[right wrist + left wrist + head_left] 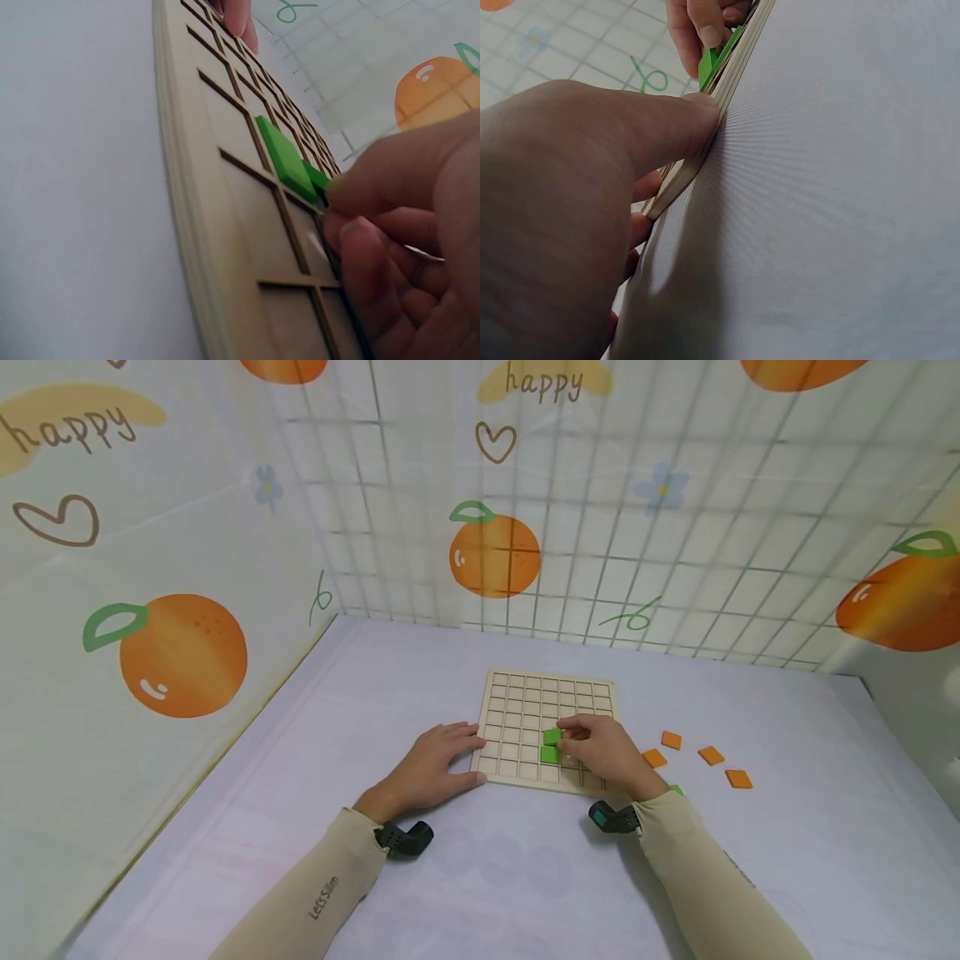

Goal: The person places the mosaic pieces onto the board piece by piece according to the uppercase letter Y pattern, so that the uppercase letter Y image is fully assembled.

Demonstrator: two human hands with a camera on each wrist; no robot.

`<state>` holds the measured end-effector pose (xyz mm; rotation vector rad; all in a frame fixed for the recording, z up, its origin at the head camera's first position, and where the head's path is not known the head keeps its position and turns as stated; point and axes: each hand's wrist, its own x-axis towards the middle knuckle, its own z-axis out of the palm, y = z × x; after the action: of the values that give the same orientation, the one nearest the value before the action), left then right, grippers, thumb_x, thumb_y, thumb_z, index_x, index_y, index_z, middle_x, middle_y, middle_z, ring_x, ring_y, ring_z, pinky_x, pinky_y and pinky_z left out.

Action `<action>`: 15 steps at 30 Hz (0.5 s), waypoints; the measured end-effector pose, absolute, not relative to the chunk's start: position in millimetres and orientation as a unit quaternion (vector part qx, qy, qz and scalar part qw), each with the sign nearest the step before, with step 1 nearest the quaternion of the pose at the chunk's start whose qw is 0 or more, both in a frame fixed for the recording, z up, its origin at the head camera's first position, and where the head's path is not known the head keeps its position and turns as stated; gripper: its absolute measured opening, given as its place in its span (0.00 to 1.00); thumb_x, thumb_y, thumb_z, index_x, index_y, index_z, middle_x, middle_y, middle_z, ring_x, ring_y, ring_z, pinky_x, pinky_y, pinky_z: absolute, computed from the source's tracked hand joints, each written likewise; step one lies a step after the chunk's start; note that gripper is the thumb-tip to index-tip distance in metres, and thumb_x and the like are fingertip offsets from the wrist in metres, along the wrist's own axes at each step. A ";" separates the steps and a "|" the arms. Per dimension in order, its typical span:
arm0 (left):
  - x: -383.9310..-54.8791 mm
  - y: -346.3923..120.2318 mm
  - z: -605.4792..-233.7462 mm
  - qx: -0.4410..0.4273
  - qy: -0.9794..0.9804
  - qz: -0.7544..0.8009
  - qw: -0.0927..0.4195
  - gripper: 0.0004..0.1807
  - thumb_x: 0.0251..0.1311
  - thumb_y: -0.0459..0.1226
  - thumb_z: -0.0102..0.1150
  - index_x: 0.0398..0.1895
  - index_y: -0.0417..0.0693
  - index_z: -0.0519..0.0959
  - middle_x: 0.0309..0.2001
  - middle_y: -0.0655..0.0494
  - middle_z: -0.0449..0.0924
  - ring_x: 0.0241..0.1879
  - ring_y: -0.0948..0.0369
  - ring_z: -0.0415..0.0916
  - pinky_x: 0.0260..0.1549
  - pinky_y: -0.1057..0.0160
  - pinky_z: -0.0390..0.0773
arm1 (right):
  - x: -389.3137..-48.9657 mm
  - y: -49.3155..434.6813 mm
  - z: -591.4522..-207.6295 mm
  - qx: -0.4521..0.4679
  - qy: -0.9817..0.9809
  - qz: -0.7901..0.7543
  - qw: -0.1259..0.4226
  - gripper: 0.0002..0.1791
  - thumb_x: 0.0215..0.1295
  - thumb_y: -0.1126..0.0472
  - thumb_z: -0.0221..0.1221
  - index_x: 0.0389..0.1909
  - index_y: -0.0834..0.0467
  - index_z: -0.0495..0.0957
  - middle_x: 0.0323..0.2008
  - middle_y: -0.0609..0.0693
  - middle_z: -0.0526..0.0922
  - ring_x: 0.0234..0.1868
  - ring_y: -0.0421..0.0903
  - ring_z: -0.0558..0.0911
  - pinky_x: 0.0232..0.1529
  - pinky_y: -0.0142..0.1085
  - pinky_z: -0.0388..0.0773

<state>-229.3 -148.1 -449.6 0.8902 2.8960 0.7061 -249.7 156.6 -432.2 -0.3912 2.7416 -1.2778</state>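
A square wooden grid board [517,693] lies on the table. My left hand [431,768] rests at its left side, thumb and fingertips touching the edge. My right hand [598,747] is over the right part of the board, its thumb and index finger pinching a green square tile [552,737]. Right beside that one, nearer to me, a second green tile [550,755] sits on the grid; in the right wrist view this tile [285,159] looks slightly raised above the cell walls. The held tile is mostly hidden by fingertips there.
Several orange square tiles [738,778] lie scattered on the table to the right of the board. Another green tile [676,790] peeks out by my right wrist. A printed curtain [420,527] over a wire grid stands behind the table.
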 end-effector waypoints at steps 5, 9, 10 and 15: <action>-229.2 -148.1 -449.5 0.282 0.933 0.224 0.015 0.32 0.66 0.56 0.58 0.69 0.53 0.73 0.75 0.57 0.62 0.76 0.58 0.52 0.74 0.54 0.47 | -249.9 155.4 -430.6 -0.128 0.899 -0.415 0.048 0.18 0.65 0.63 0.64 0.56 0.62 0.81 0.40 0.50 0.84 0.41 0.47 0.80 0.42 0.39 0.78; -229.3 -148.2 -450.4 0.280 0.934 0.221 0.015 0.32 0.66 0.56 0.58 0.69 0.54 0.73 0.75 0.57 0.62 0.76 0.58 0.52 0.74 0.55 0.46 | -250.2 155.0 -431.1 -0.131 0.900 -0.413 0.047 0.19 0.65 0.63 0.63 0.56 0.63 0.81 0.40 0.50 0.85 0.41 0.47 0.80 0.41 0.39 0.78; -229.3 -148.3 -450.7 0.280 0.934 0.220 0.016 0.32 0.67 0.56 0.58 0.70 0.54 0.73 0.75 0.58 0.62 0.76 0.58 0.52 0.74 0.55 0.46 | -250.0 154.9 -431.2 -0.130 0.900 -0.413 0.046 0.18 0.65 0.63 0.64 0.56 0.63 0.82 0.40 0.50 0.85 0.41 0.46 0.80 0.41 0.38 0.78; -229.7 -148.2 -451.5 0.282 0.934 0.220 0.016 0.32 0.66 0.56 0.58 0.70 0.54 0.73 0.75 0.58 0.61 0.76 0.59 0.51 0.74 0.55 0.46 | -248.2 154.8 -431.5 -0.129 0.901 -0.411 0.038 0.18 0.65 0.63 0.64 0.55 0.63 0.82 0.39 0.50 0.84 0.40 0.47 0.80 0.42 0.39 0.79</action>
<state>-229.7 -148.2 -451.5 0.8762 2.9039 0.6832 -248.2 154.8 -431.5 -0.3962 2.7655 -1.2619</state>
